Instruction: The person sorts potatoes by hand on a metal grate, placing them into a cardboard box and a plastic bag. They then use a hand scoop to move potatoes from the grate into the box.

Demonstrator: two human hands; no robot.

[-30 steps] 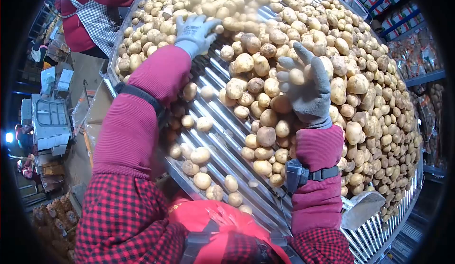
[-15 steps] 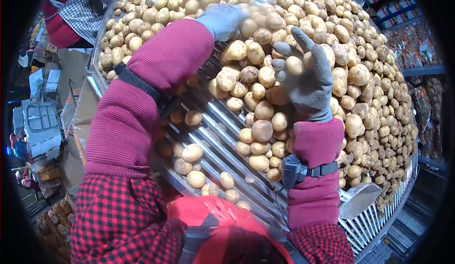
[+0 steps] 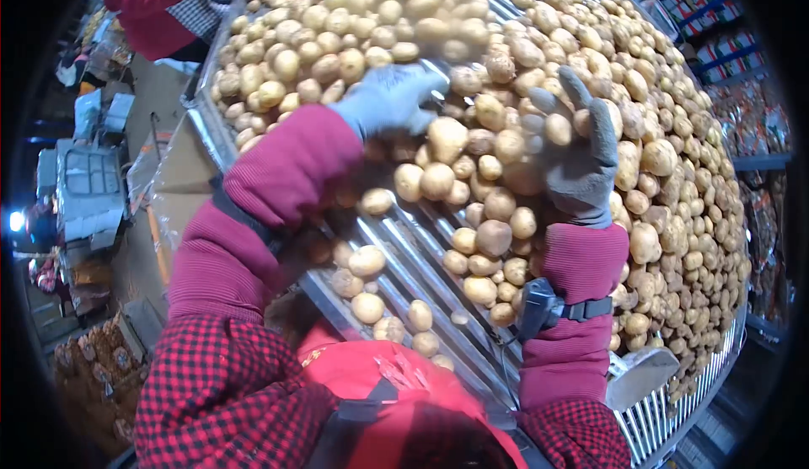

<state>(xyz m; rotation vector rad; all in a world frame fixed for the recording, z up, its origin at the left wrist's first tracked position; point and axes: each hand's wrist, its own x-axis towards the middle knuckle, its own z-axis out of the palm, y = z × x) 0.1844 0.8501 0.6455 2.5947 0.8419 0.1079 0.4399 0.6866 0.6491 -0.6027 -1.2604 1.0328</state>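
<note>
— Two hands: which one has a potato?
— The right hand, raised over the heap. Its fingers are closed round a small potato at the hand's left edge.
— Which way does it lie?
— It's nearly round; I cannot tell a long axis.
— And the left hand?
— Just to the left, palm down on the heap, beyond the bare roller bed. It's blurred, so I cannot tell whether its fingers grip anything.
</note>
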